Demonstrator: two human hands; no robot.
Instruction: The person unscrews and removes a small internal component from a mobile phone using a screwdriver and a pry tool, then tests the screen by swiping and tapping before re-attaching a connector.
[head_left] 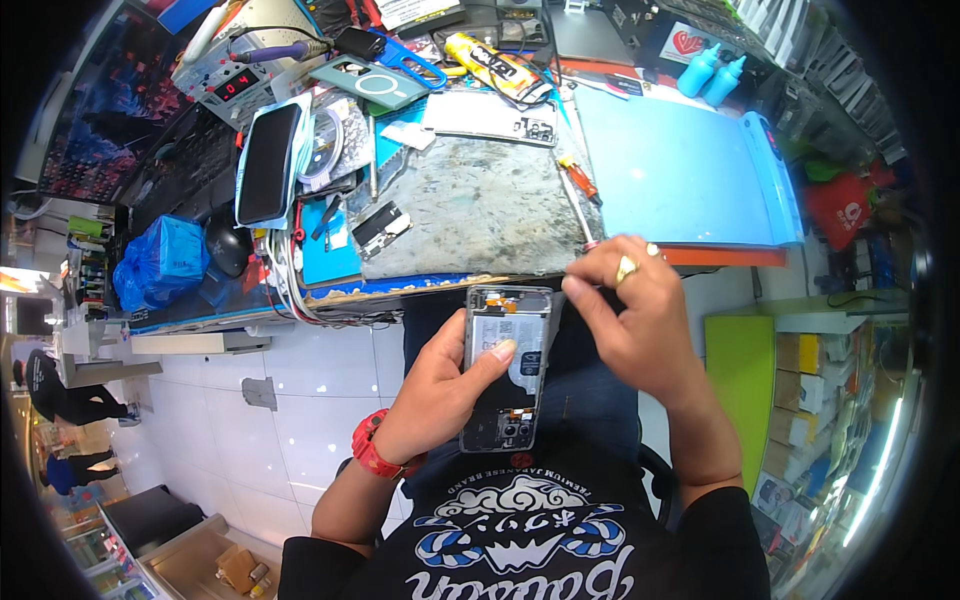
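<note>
My left hand (445, 385) grips an opened smartphone (508, 425) over my lap, below the table edge. The phone's back is off, showing a battery with printed labels, orange flex connectors and camera modules. My left thumb lies across its middle. My right hand (640, 310) hovers just right of the phone's top end, thumb and index finger curled close together. Beyond its fingers a thin screwdriver (576, 208) slants over the mat's right edge, its near end meeting the hand. Whether the fingers hold it, or something small, I cannot make out.
A worn grey mat (460, 210) covers the bench, with a small metal phone part (382, 230) and a phone frame (490, 117) on it. An orange-handled screwdriver (580, 180) lies beside a blue pad (680, 170). Another phone (270, 160) and a blue bag (165, 262) sit left.
</note>
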